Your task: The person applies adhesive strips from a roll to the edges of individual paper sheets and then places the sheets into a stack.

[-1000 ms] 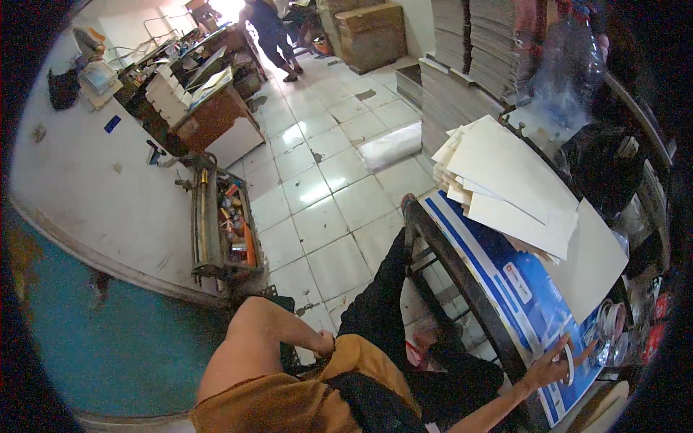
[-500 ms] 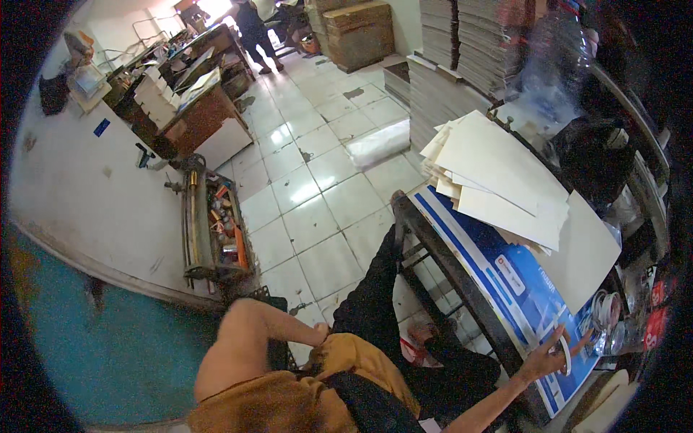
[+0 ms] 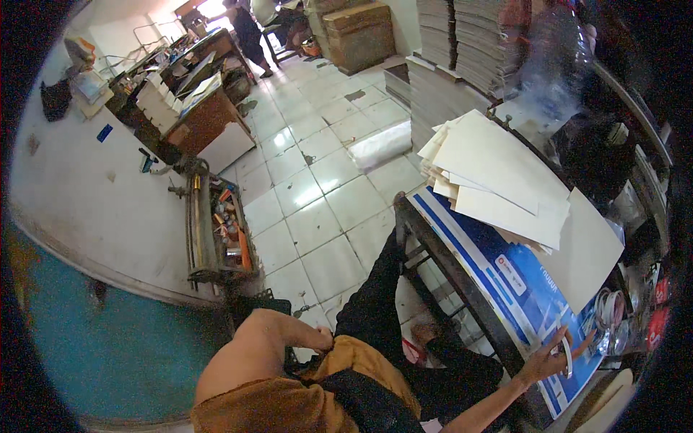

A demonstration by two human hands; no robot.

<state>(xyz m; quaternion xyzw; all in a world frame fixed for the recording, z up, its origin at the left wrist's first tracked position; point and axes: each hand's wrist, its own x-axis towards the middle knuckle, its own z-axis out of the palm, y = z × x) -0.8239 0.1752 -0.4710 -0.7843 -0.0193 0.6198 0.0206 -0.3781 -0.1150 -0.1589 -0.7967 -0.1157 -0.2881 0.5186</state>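
My left hand (image 3: 323, 339) rests at my lap, by the hem of my brown shirt (image 3: 372, 361). Its fingers are curled in, and whether they pinch the cloth cannot be made out. Over the near end of the table on the right, my right hand (image 3: 543, 362) has its fingers curled around a thin white ring-shaped thing (image 3: 568, 358). Beneath that hand lies a blue and white printed sheet (image 3: 530, 296). A loose, fanned stack of cream card sheets (image 3: 498, 169) covers its far part.
Clear plastic rolls (image 3: 610, 310) sit beyond my right hand. A metal trough of small parts (image 3: 227, 227) stands left of the tiled floor (image 3: 317, 209). Tall paper stacks (image 3: 462, 43) rise behind the table. Another person (image 3: 249, 32) stands far back near a cardboard box (image 3: 357, 36).
The view has shifted slightly. My left arm sits a little lower in the picture; both hands keep their poses. The far person has changed stance.
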